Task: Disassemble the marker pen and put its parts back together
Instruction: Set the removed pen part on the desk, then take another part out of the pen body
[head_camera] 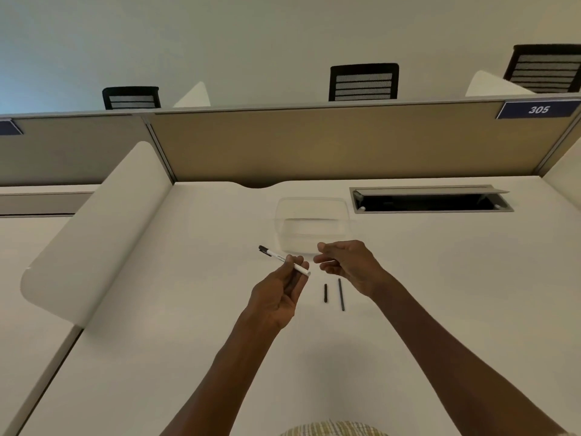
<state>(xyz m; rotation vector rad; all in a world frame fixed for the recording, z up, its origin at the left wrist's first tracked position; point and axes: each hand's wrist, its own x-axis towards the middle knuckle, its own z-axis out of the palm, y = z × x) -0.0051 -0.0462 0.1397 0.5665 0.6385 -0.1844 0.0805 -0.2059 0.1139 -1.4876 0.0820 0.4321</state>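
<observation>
Above the smooth white desk, your left hand holds the marker barrel, a slim white cylinder with fine printed lettering and a black cap end pointing up and to the left; the fingers curl round its lower half and the thumb lies along it, and the open white end projects just past the fingertips toward your right hand. Your right hand hovers close beside that end without touching the barrel; its fingers are bunched together toward the thumb, and you cannot tell from this view whether they pinch a small part. Two loose black parts lie on the desk surface between and below the hands: a short black piece, stubby and rod-shaped, and just to its right a long thin black rod, roughly parallel to it and apart from it. Beyond the hands sits a clear plastic container, rectangular with rounded corners and glossy, nearly transparent walls. Further right, a metal-framed cable hatch is recessed in the desk with its grey lid raised over a dark opening. A tan fabric partition with a grey metal rim closes the back of the desk, carrying a blue plate marked 305. A curved white side divider stands at the left. Black mesh chair backs show above the partition.
</observation>
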